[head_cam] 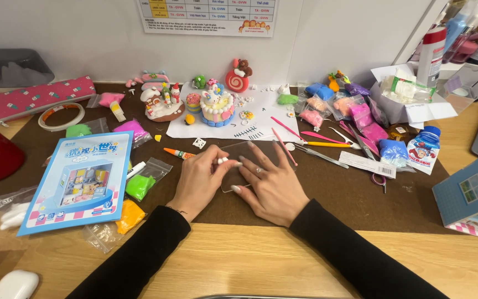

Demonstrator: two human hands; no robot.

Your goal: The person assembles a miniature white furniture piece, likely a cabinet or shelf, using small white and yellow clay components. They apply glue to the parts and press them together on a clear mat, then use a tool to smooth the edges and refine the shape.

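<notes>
Clear plastic sheet (239, 166): thin, transparent, lies flat on the brown mat (333, 194) at the middle of the desk, just in front of the white paper (261, 119). Both hands are on it.

Left hand (200, 180): fingers drawn together, thumb and forefinger pinched on a small white piece of clay (222, 160) held at the sheet's upper edge.

Right hand (269, 185): spread wide and flat, fingers fanned, palm pressing the sheet down; it grips nothing.

Handling note, as a judgement: the flat hand steadies the sheet best if its pressure stays even, so the slippery plastic does not slide on the mat; the white piece is small and soft, so a light pinch should keep its shape.

Near surroundings:
- Orange-capped glue tube (179, 153), just left of the left hand.
- Pink modelling tools (286, 145) and metal tweezers (322, 156), just right of and behind the right hand; the closest things to be knocked by the fanned fingers.
- Green clay in a bag (140, 186) and orange clay in a bag (130, 216), beside the left wrist.
- Blue instruction booklet (78, 182), further left.

Further out:
- Clay cake model (217, 108) and other small figures on and around the white paper.
- Bags of coloured clay (355, 108) and a small glue bottle with a blue cap (424, 149), right.
- Tape roll (61, 115) and pink pencil case (40, 97), far left.
- Blue paper house (468, 194), right edge.
</notes>
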